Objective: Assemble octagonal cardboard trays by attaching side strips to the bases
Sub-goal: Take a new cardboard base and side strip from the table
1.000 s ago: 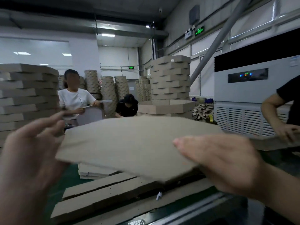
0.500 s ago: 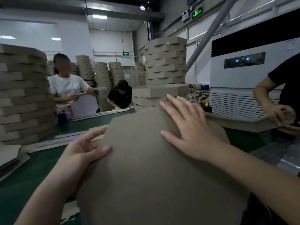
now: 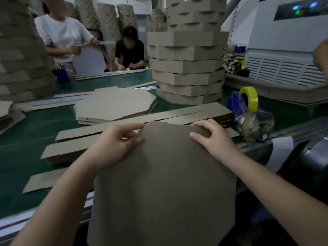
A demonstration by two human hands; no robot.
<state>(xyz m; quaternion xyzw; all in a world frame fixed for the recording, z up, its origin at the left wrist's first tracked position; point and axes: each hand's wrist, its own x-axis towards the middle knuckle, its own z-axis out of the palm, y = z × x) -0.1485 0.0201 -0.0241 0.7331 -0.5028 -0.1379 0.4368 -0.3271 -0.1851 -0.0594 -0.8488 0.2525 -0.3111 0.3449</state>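
Over the table edge, a plain brown octagonal base (image 3: 165, 183); both hands (image 3: 113, 146) grip it.

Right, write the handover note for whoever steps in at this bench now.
Left hand: grip on the far left edge of the octagonal base, thumb on top.
Right hand: grip on the far right edge of the same base.
The base is tilted, its near end off the green belt, with no side strip on it yet.
Side strips lie flat just beyond it; spare bases are stacked behind them; the yellow tape roll is to the right.
Done: finished trays stacked at the back.
Left: attach strips to this base.
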